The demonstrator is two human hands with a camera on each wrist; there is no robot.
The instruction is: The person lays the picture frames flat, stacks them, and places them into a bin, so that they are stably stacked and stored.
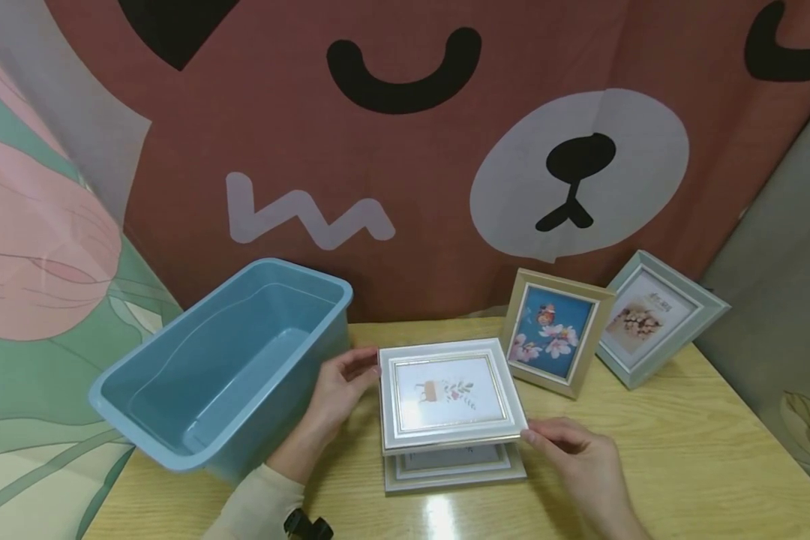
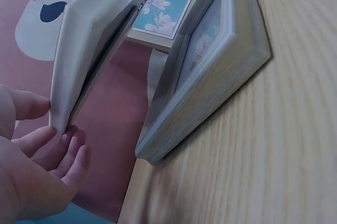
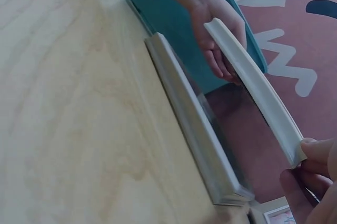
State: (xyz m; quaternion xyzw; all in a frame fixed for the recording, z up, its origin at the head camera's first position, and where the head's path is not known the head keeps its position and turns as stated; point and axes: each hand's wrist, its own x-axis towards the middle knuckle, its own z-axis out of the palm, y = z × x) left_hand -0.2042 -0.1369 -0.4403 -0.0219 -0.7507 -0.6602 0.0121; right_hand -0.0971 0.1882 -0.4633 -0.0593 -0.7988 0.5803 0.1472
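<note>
Between both hands is a white picture frame [image 1: 445, 435] with a gold inner border and a small plant print. My left hand [image 1: 340, 390] pinches its left edge, and my right hand [image 1: 577, 457] pinches its near right corner. Below it, a second picture frame [image 1: 455, 482] lies flat on the table, mostly hidden in the head view. The left wrist view shows a gap between the raised white frame [image 2: 79, 50] and the lower frame [image 2: 205, 82]. In the right wrist view too, the white frame [image 3: 258, 87] is held above the lower frame [image 3: 195, 124].
A blue plastic bin [image 1: 209, 375] stands at the left of the wooden table [image 1: 702, 450]. Back right, a gold picture frame [image 1: 560, 330] with a flower picture stands before a grey-green picture frame [image 1: 658, 319]. A cloth with a bear face [image 1: 405, 157] hangs behind.
</note>
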